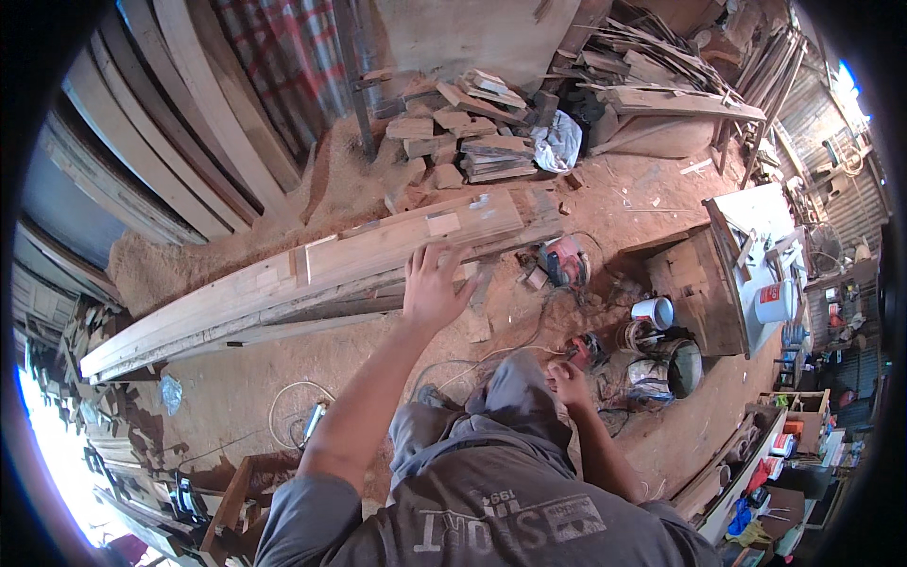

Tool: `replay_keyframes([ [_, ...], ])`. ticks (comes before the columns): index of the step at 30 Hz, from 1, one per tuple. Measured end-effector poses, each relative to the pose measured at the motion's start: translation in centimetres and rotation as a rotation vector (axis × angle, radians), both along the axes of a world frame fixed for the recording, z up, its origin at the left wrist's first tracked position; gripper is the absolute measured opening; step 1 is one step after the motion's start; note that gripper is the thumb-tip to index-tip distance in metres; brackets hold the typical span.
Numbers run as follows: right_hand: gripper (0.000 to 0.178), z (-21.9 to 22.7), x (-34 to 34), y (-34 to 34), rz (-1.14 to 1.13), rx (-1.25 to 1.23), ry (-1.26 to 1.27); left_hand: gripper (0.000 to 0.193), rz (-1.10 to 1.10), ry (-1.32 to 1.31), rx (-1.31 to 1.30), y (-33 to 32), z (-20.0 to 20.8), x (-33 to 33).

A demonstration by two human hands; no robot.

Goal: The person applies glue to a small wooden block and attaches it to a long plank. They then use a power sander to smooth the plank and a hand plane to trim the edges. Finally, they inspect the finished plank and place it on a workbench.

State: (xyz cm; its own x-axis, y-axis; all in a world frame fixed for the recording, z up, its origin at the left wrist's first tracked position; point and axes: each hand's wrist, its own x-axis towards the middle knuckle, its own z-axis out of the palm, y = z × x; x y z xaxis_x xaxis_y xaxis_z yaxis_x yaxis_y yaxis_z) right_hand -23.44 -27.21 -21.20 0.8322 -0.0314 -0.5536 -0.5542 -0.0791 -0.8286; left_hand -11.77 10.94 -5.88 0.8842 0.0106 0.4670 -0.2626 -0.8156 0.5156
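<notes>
A long, pale wooden beam (364, 253) with lighter rectangular patches stretches from the left toward the middle, on top of other timbers. My left hand (435, 288) rests on its near edge, fingers spread and holding nothing. Close to my right knee, my right hand (567, 386) is closed with its fingers curled; what they hold, if anything, is hidden. Just beyond that hand lies a red and dark power tool (586, 352) on the floor. Another red power tool (567, 263) sits past the beam's near side, with a cable around it.
Sawdust (179, 269) is heaped behind the beam, below tall leaning boards (170, 113). Stacked offcuts (472, 132) and a white sack (557, 142) lie farther back. At right are a white bucket (652, 312), an open metal can (684, 367) and a white-topped bench (751, 213). Cables cross the floor.
</notes>
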Motion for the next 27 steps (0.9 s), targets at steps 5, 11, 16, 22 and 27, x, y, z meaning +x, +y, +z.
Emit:
replay_keyframes([
  [5,0.027,0.8,3.0,-3.6,-0.128,-0.09,0.037,0.061,0.206,0.133,0.228,-3.4,-0.5,9.5],
  [11,0.031,0.4,10.0,-12.7,-0.233,-0.039,0.108,0.064,0.278,0.105,0.372,-5.8,-3.3,12.5],
  [16,0.036,-8.1,23.6,-23.2,-0.186,-0.112,0.234,0.068,0.325,0.104,0.487,-6.1,-5.3,13.4],
  [22,0.033,-28.8,42.4,-30.8,0.403,-0.52,0.323,0.082,0.323,0.127,0.569,-5.4,-6.3,13.3],
  [27,0.04,-41.8,51.5,-31.9,0.87,-0.778,0.189,0.085,0.306,0.215,0.522,-5.2,-6.2,13.0],
])
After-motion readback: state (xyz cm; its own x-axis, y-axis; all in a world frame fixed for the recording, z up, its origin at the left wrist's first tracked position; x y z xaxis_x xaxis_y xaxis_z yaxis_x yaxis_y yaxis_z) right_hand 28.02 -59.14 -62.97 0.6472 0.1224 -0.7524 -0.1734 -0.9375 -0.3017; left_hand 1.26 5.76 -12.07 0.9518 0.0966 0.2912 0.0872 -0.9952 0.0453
